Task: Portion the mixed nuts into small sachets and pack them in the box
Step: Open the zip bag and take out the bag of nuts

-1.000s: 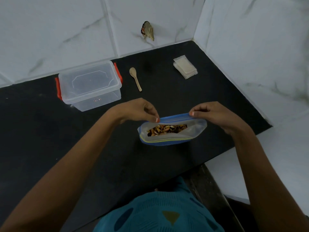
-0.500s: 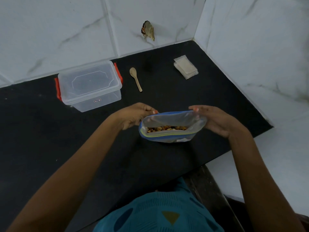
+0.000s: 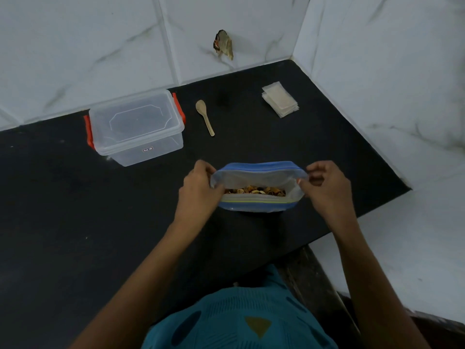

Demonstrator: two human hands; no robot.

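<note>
Left grip (image 3: 198,191) and right grip (image 3: 327,190) pinch the zip bag's (image 3: 254,204) mouth ends. I note the wooden spoon (image 3: 205,117) beyond, handle toward me, nearer left.

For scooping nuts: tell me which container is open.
The blue-rimmed zip bag, mouth held apart by left hand and right hand; the clear box has its lid on.

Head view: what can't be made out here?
Nuts: only the top layer shows through the open mouth; the near wall of the zip bag hides how deep they go.
Left hand: fingertips hidden by the bag's end that it grips.
Box: front label too small to read.
Sachets: stack too small to count.
Object on the wall: too blurred to identify.
</note>
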